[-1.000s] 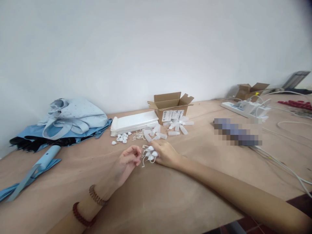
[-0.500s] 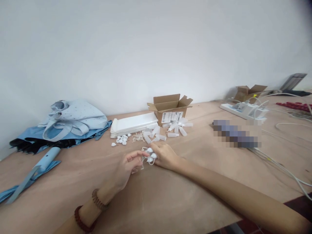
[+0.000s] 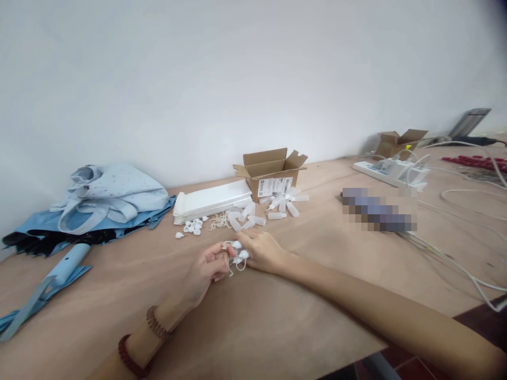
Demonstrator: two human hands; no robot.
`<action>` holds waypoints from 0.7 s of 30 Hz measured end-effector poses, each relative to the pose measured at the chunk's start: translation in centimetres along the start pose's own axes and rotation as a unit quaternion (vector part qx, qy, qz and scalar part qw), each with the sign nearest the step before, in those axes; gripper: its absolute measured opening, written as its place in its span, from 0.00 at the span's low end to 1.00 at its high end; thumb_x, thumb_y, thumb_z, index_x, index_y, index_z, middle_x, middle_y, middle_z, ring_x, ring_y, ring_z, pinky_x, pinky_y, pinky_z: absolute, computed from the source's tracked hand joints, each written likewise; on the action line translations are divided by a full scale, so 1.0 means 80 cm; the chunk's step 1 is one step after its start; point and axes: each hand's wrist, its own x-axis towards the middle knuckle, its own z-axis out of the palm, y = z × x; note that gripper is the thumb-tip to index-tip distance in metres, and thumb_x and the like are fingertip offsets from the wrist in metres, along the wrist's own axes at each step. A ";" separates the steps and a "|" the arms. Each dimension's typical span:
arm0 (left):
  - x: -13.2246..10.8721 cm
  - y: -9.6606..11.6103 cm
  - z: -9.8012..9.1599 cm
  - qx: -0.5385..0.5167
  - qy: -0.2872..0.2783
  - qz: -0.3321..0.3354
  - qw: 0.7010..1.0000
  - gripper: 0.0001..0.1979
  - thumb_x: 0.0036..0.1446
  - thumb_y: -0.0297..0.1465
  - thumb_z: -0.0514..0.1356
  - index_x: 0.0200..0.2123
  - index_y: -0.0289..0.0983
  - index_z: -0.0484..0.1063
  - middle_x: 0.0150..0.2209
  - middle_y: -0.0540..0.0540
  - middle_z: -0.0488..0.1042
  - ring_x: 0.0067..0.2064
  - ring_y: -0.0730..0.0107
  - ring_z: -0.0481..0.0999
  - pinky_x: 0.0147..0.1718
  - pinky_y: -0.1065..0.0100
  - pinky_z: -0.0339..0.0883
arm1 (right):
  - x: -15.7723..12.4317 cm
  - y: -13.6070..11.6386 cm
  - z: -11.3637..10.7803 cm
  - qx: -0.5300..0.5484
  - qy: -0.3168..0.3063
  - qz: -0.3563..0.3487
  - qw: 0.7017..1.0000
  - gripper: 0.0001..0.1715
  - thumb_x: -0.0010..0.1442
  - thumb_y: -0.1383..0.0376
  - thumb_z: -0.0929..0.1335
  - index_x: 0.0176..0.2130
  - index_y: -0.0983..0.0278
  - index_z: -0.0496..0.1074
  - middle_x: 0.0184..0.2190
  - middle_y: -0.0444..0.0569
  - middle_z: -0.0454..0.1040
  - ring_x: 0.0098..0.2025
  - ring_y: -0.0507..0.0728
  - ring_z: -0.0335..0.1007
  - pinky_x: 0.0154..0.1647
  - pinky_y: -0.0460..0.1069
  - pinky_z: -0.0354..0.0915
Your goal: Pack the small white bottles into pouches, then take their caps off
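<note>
Low over the table, my right hand [image 3: 264, 252] is closed around a bunch of small white pointed caps [image 3: 241, 256] with cream cords looping from them. Whatever lies deeper in that palm is hidden. My left hand [image 3: 212, 266] meets it from the left, its fingers curled and pinching at a cord [image 3: 226, 245] beside the caps. Just beyond the hands lie several translucent small plastic bottles [image 3: 257, 220]. A pile of loose cream cords [image 3: 219, 221] is left of them, and farther left sit several loose white caps [image 3: 192, 227].
Behind the bottles stand an open cardboard box [image 3: 253, 187] and a stack of white flat packs [image 3: 212, 199]. A pale blue bag [image 3: 114, 192] and a blue umbrella [image 3: 71, 261] lie at the left. At the right are a power strip [image 3: 372, 170], cables and a blurred-out object [image 3: 376, 211].
The view has shifted slightly, so things appear a little farther left. My left fingers, stretched toward the caps before, are now curled in at a cord. The right hand keeps its hold.
</note>
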 end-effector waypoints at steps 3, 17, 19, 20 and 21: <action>0.000 -0.001 0.000 -0.007 -0.005 -0.008 1.000 0.06 0.39 0.27 0.57 0.25 0.36 0.63 0.16 0.59 0.51 0.19 0.81 0.43 0.20 0.71 0.35 | 0.001 0.000 -0.001 -0.010 -0.002 -0.002 1.000 0.10 0.55 0.66 0.67 0.39 0.64 0.64 0.37 0.51 0.72 0.38 0.57 0.66 0.32 0.47 0.58; -0.005 -0.003 -0.005 0.008 -0.014 0.001 1.000 0.08 0.44 0.29 0.59 0.32 0.35 0.66 0.18 0.57 0.59 0.18 0.83 0.47 0.19 0.71 0.36 | -0.001 0.008 0.003 0.021 0.006 0.016 1.000 0.14 0.56 0.66 0.67 0.43 0.65 0.64 0.37 0.51 0.72 0.39 0.57 0.67 0.36 0.47 0.59; -0.006 -0.003 -0.004 0.000 -0.012 0.001 1.000 0.07 0.44 0.29 0.59 0.28 0.35 0.64 0.18 0.57 0.58 0.18 0.83 0.48 0.19 0.72 0.37 | -0.001 0.008 0.002 0.021 0.004 0.019 1.000 0.14 0.55 0.66 0.67 0.43 0.65 0.64 0.37 0.51 0.72 0.39 0.57 0.67 0.36 0.47 0.59; -0.006 -0.003 -0.004 -0.001 -0.008 0.003 1.000 0.06 0.44 0.29 0.59 0.28 0.35 0.64 0.18 0.57 0.58 0.18 0.83 0.49 0.19 0.72 0.38 | -0.001 0.008 0.001 0.018 0.003 0.022 1.000 0.14 0.55 0.66 0.67 0.42 0.65 0.64 0.37 0.51 0.72 0.39 0.57 0.67 0.36 0.47 0.60; -0.006 -0.003 -0.004 -0.001 -0.002 0.005 1.000 0.06 0.44 0.29 0.59 0.28 0.36 0.64 0.18 0.57 0.58 0.18 0.83 0.49 0.19 0.72 0.38 | -0.001 0.008 0.001 0.015 0.001 0.024 1.000 0.14 0.55 0.66 0.67 0.42 0.65 0.64 0.37 0.51 0.72 0.39 0.57 0.67 0.36 0.47 0.60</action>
